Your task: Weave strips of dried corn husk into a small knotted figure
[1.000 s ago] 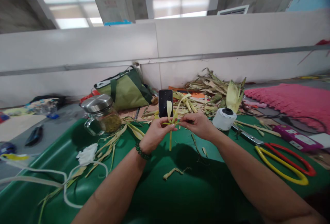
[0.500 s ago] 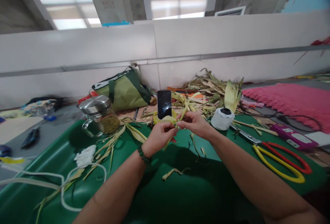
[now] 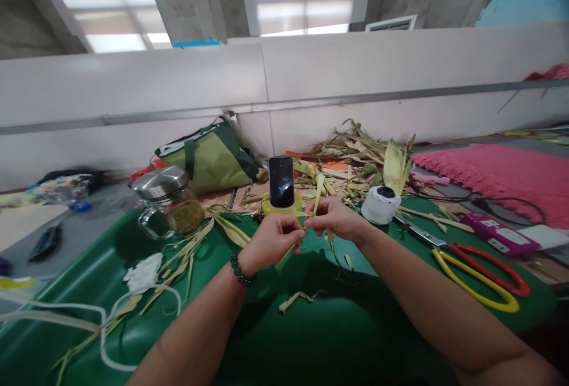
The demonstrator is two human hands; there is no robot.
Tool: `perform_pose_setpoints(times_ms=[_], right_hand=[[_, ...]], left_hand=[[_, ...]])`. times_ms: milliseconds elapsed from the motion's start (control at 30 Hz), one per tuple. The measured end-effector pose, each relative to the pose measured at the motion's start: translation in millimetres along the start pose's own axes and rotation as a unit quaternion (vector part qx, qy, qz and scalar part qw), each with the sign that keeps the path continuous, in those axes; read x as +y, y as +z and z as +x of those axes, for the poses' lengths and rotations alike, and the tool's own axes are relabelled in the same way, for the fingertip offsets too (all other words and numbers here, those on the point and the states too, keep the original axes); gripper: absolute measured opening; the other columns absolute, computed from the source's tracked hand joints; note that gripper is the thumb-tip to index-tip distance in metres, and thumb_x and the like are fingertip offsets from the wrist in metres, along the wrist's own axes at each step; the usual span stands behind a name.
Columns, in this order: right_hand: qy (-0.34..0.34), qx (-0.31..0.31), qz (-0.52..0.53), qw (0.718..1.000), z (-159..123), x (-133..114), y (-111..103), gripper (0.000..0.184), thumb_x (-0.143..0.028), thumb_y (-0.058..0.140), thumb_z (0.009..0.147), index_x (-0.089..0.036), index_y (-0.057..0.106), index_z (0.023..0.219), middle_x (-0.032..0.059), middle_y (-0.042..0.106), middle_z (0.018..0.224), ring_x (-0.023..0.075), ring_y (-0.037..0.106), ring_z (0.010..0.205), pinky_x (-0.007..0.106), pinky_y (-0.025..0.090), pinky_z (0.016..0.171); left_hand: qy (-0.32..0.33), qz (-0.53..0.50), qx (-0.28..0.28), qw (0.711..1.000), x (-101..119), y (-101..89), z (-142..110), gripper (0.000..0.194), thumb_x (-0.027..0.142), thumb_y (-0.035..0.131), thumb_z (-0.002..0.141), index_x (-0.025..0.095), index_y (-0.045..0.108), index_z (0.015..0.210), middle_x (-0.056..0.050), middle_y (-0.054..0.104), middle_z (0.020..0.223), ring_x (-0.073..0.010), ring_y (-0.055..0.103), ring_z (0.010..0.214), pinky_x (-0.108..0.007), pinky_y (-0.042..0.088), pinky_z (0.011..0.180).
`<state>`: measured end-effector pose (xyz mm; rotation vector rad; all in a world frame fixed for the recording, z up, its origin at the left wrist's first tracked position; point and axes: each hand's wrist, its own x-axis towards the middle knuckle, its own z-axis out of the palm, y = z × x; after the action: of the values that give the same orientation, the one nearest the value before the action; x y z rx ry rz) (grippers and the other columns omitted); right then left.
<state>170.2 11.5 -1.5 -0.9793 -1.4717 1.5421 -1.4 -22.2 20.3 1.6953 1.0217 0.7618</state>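
Observation:
Strips of pale green-yellow corn husk (image 3: 319, 187) are pinched between my two hands over the green work surface. My left hand (image 3: 272, 239), with a green bead bracelet at the wrist, is closed, thumb against forefinger, on the lower part. A thin end of husk sticks out below it. Touching or almost touching it, my right hand (image 3: 333, 220) grips the husk, and one strip stands up above its fingers. Just behind my hands a phone (image 3: 281, 181) leans upright on a roll of yellow tape (image 3: 272, 208). Loose husk scraps (image 3: 293, 301) lie below my hands.
At the left stand a lidded glass mug (image 3: 171, 202) and a green bag (image 3: 213, 155), with a white cable (image 3: 104, 321) in front. Right are a thread spool (image 3: 377, 208), big scissors (image 3: 475, 273) and a purple box (image 3: 500, 233). A husk heap (image 3: 351, 143) lies behind.
The wide piece of husk that lay across my left hand has shifted, and a strip now stands upright above my right fingers. Both hands stay close together; the view has moved slightly.

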Motion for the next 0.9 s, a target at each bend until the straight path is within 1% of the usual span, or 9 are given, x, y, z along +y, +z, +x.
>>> perform_pose_setpoints(times_ms=[200, 400, 467, 533, 600, 633, 700, 767, 900], right_hand=[[-0.002, 0.069, 0.067, 0.995, 3.8, -0.1, 0.0, 0.033, -0.026, 0.082, 0.042, -0.015, 0.057, 0.059, -0.0079, 0.051, 0.041, 0.0051, 0.045, 0.034, 0.019, 0.037, 0.038], [-0.004, 0.087, 0.071, 0.994, 3.7, -3.4, -2.6, 0.034, -0.027, 0.086, 0.041, -0.014, 0.058, 0.058, -0.0077, 0.049, 0.042, 0.0041, 0.043, 0.035, 0.019, 0.038, 0.039], [-0.002, 0.077, 0.073, 0.994, 2.9, -4.4, -3.9, 0.036, -0.031, 0.086, 0.043, -0.013, 0.06, 0.06, -0.0057, 0.053, 0.045, 0.0052, 0.047, 0.038, 0.02, 0.04, 0.041], [-0.005, 0.067, 0.072, 0.995, 1.3, -5.9, -4.4, 0.038, -0.039, 0.085, 0.047, -0.013, 0.063, 0.063, -0.0017, 0.06, 0.052, 0.0075, 0.054, 0.044, 0.021, 0.044, 0.046], [-0.014, 0.062, 0.049, 0.997, -0.8, -7.0, -3.2, 0.04, -0.047, 0.082, 0.052, -0.013, 0.064, 0.061, 0.0012, 0.063, 0.056, 0.0097, 0.058, 0.049, 0.023, 0.047, 0.05], [-0.023, 0.061, 0.035, 0.997, -1.7, -7.1, -1.9, 0.04, -0.049, 0.08, 0.054, -0.013, 0.064, 0.061, 0.0016, 0.064, 0.056, 0.0103, 0.058, 0.051, 0.024, 0.048, 0.052], [-0.052, 0.051, 0.007, 0.997, -2.9, -6.3, 1.3, 0.039, -0.049, 0.079, 0.055, -0.014, 0.066, 0.064, 0.0014, 0.064, 0.059, 0.0112, 0.059, 0.053, 0.025, 0.049, 0.054], [-0.092, 0.055, -0.024, 0.994, -3.1, -4.9, 3.8, 0.036, -0.047, 0.078, 0.057, -0.014, 0.068, 0.068, 0.0011, 0.065, 0.063, 0.0114, 0.058, 0.055, 0.025, 0.048, 0.056], [-0.165, 0.137, -0.136, 0.967, -2.5, -3.4, 4.3, 0.03, -0.043, 0.072, 0.064, -0.014, 0.065, 0.061, 0.0013, 0.061, 0.059, 0.0105, 0.051, 0.055, 0.023, 0.041, 0.052]], left_hand=[[-0.011, 0.012, -0.014, 1.0, -1.3, 0.8, -0.4, 0.02, 0.025, 0.064, 0.07, 0.016, 0.056, 0.054, -0.001, 0.058, 0.051, -0.0126, 0.056, 0.044, -0.023, 0.04, 0.047], [-0.014, 0.016, -0.044, 0.999, -7.1, -1.7, 1.1, 0.021, 0.027, 0.062, 0.072, 0.016, 0.054, 0.056, 0.0, 0.058, 0.053, -0.0118, 0.055, 0.047, -0.023, 0.04, 0.049], [0.009, 0.035, -0.025, 0.999, -8.8, -2.3, 2.3, 0.02, 0.027, 0.062, 0.072, 0.015, 0.055, 0.058, 0.0, 0.058, 0.055, -0.011, 0.054, 0.05, -0.023, 0.04, 0.052], [0.04, 0.041, 0.031, 0.998, -10.3, -1.6, 3.7, 0.016, 0.026, 0.067, 0.069, 0.015, 0.056, 0.065, 0.0, 0.059, 0.061, -0.0108, 0.053, 0.055, -0.022, 0.04, 0.053], [0.052, 0.006, 0.079, 0.996, -11.4, -0.1, 5.1, 0.024, 0.028, 0.072, 0.066, 0.016, 0.055, 0.078, 0.002, 0.06, 0.065, -0.0119, 0.056, 0.058, -0.023, 0.042, 0.055], [0.05, -0.024, 0.088, 0.995, -11.8, 0.7, 5.8, 0.029, 0.029, 0.073, 0.066, 0.016, 0.054, 0.083, 0.002, 0.06, 0.065, -0.0128, 0.058, 0.06, -0.024, 0.044, 0.057], [0.042, -0.084, 0.084, 0.992, -12.3, 1.6, 7.1, 0.032, 0.03, 0.072, 0.068, 0.017, 0.052, 0.09, 0.002, 0.062, 0.066, -0.0146, 0.062, 0.064, -0.026, 0.048, 0.062], [0.035, -0.121, 0.083, 0.989, -12.2, 1.6, 8.0, 0.031, 0.028, 0.072, 0.068, 0.016, 0.054, 0.091, 0.001, 0.063, 0.067, -0.0148, 0.064, 0.067, -0.027, 0.05, 0.066], [-0.026, -0.169, 0.069, 0.983, -9.7, -0.2, 7.4, 0.031, 0.026, 0.076, 0.063, 0.013, 0.061, 0.087, 0.001, 0.063, 0.068, -0.0132, 0.063, 0.062, -0.023, 0.047, 0.059]])
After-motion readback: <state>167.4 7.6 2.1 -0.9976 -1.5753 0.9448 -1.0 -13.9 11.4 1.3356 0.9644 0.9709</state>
